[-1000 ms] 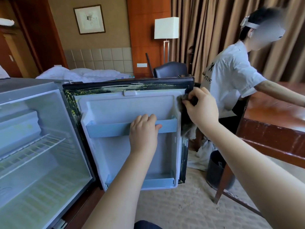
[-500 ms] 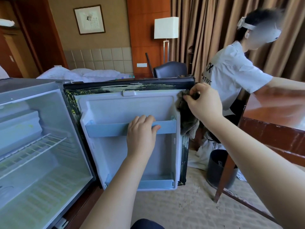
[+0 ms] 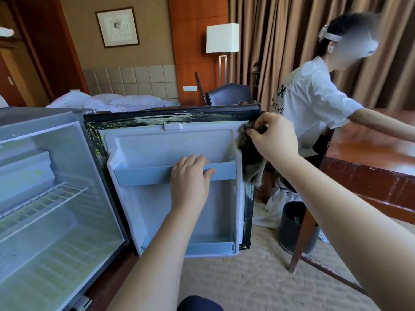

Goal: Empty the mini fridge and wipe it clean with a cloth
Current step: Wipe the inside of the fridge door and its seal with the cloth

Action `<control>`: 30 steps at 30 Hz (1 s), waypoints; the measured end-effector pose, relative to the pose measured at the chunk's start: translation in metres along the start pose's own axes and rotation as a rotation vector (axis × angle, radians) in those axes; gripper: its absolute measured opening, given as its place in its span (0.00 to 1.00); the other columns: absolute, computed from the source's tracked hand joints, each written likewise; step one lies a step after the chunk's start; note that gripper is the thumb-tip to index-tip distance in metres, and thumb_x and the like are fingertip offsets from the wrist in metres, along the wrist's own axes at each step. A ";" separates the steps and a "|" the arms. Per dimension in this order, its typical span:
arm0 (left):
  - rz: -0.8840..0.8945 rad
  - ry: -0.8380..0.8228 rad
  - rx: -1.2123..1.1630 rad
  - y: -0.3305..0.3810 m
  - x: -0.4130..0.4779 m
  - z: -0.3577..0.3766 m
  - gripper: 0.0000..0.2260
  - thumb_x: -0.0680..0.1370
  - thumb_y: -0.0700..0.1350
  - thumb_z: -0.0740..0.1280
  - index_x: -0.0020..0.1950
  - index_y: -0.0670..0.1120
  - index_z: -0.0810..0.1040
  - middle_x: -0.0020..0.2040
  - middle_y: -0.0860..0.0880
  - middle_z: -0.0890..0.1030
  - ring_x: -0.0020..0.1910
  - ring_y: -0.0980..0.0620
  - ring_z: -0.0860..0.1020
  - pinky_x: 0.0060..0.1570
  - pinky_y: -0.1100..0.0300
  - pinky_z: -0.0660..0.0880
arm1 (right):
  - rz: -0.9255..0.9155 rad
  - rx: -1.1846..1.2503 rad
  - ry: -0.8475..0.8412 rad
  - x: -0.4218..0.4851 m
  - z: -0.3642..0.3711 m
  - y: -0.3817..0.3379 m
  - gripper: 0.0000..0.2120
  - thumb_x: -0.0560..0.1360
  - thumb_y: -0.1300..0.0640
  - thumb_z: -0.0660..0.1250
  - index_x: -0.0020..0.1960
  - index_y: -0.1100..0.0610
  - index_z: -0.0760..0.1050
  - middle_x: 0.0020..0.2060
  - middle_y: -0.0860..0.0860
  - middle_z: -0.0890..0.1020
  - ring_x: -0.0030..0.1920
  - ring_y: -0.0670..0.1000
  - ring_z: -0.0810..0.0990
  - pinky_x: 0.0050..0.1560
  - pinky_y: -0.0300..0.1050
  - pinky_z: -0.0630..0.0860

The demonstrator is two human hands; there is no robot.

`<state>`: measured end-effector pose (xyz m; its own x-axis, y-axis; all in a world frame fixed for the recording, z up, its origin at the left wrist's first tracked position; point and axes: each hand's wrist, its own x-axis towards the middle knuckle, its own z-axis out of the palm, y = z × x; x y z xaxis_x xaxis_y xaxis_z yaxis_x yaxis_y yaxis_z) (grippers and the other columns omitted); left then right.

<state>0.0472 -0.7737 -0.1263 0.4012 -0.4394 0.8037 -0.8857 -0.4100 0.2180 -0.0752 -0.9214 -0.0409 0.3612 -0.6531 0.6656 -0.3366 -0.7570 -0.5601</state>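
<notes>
Gripping the upper shelf (image 3: 143,175) of the open door (image 3: 168,144), the left hand (image 3: 189,176) has its fingers (image 3: 193,159) curled over the shelf's top edge and its thumb on the front face. The right hand (image 3: 272,136) is at the door's far right corner, its fingers (image 3: 258,129) pinching a dark grey cloth (image 3: 251,162) against the white inner lining. The rest of the cloth hangs down along the door's right edge, past the end of the upper shelf.

The fridge (image 3: 33,122) stands at the left with its door swung wide, the inner side facing the camera. Inside the cabinet a wire rack (image 3: 45,203) sits midway up; nothing lies on it, nor on the lower shelf (image 3: 208,246) of the door. The black seal along the door's top looks wet and streaked.

To the right, a second person (image 3: 310,104) in a white shirt reaches across a wooden worktop (image 3: 370,158). A dark bin (image 3: 292,225) stands on the carpet beside the worktop's leg. Farther back are a bed (image 3: 101,102), a chair (image 3: 229,94) and a lamp (image 3: 222,38).
</notes>
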 end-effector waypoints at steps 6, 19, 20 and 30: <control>-0.004 -0.018 0.000 -0.001 0.001 0.001 0.09 0.70 0.44 0.76 0.41 0.45 0.76 0.38 0.47 0.78 0.40 0.42 0.75 0.41 0.55 0.61 | 0.034 -0.099 -0.173 -0.024 0.010 0.021 0.06 0.71 0.56 0.72 0.40 0.52 0.74 0.42 0.50 0.80 0.44 0.53 0.78 0.38 0.40 0.67; -0.009 -0.003 0.003 0.000 -0.001 0.000 0.09 0.69 0.43 0.77 0.42 0.44 0.78 0.38 0.46 0.78 0.40 0.41 0.75 0.41 0.55 0.60 | -0.051 -0.044 -0.021 0.004 -0.003 -0.002 0.08 0.71 0.56 0.72 0.40 0.52 0.72 0.44 0.49 0.77 0.46 0.52 0.76 0.42 0.43 0.70; -0.014 -0.003 0.004 0.001 -0.001 0.000 0.09 0.69 0.43 0.77 0.42 0.44 0.78 0.38 0.46 0.78 0.40 0.42 0.75 0.41 0.55 0.60 | -0.036 -0.047 -0.033 -0.002 0.001 0.003 0.08 0.71 0.56 0.71 0.40 0.52 0.72 0.44 0.49 0.77 0.46 0.53 0.76 0.41 0.43 0.69; -0.002 -0.022 0.006 0.000 0.000 -0.001 0.08 0.70 0.43 0.75 0.42 0.43 0.77 0.38 0.45 0.78 0.41 0.41 0.75 0.41 0.55 0.59 | -0.041 -0.224 -0.257 -0.049 0.019 0.038 0.06 0.73 0.56 0.70 0.41 0.53 0.74 0.42 0.48 0.75 0.41 0.52 0.76 0.31 0.38 0.61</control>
<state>0.0467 -0.7727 -0.1257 0.4084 -0.4561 0.7907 -0.8835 -0.4154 0.2167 -0.0889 -0.9182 -0.1045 0.5759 -0.6281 0.5233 -0.4899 -0.7776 -0.3942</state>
